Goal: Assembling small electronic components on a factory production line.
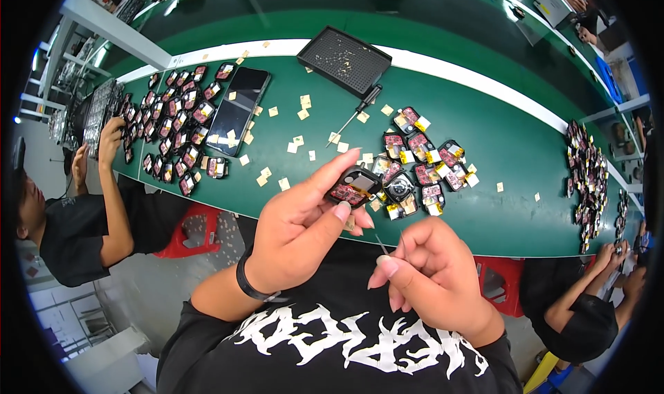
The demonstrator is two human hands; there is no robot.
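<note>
My left hand (294,235) is closed around a small black watch-like housing (353,186), tilted so that its open inside faces me. A red circuit board and a grey block show in it. Lower and to the right, my right hand (436,273) pinches thin metal tweezers (382,244), their tips apart from the housing. Beyond my hands lies a loose group of similar housings (420,145), several with yellow tape. Among them, a round dark disc shows on one housing (400,188).
A screwdriver (362,106) lies below a black perforated tray (344,60). Left of it rest a dark phone (238,110) and many more housings (176,121). Small beige squares (303,102) are scattered over the green table (477,207). Co-workers sit on both sides; another pile (586,179) lies right.
</note>
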